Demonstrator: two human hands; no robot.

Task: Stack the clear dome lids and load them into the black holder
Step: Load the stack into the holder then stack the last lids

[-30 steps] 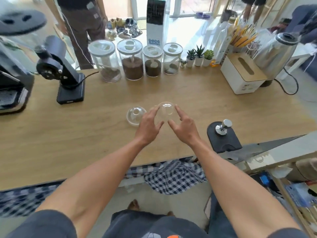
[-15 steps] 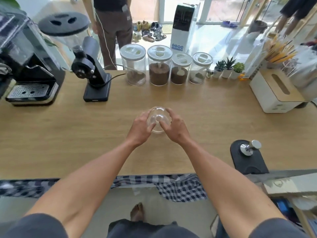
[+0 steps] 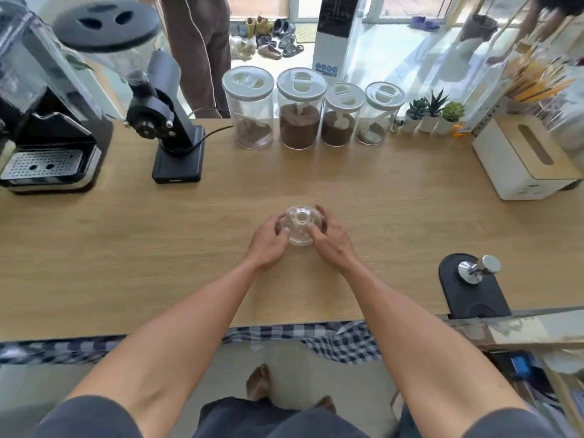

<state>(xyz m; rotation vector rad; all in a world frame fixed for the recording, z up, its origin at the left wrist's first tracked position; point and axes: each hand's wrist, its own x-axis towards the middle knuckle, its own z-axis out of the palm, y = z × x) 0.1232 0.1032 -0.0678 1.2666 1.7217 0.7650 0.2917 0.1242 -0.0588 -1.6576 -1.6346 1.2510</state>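
Clear dome lids (image 3: 301, 224), nested into one small stack with a round hole on top, sit on the wooden counter (image 3: 158, 248) at its middle. My left hand (image 3: 268, 240) grips the stack from the left, fingers curled round its side. My right hand (image 3: 328, 238) grips it from the right, with a finger laid over the dome. How many lids are in the stack I cannot tell. No black holder for the lids can be made out in view.
A coffee grinder (image 3: 164, 121) and an espresso machine (image 3: 41, 131) stand at the back left. Several jars (image 3: 300, 112) line the back edge, small plants (image 3: 433, 112) beside them. A white tissue box (image 3: 527, 159) sits at the right, a tamper on a black mat (image 3: 474, 286) near the front right.
A second lid that lay apart to the left is now joined with the other into one stack between my hands. Both hands have closed in round it. The camera view shifted left.
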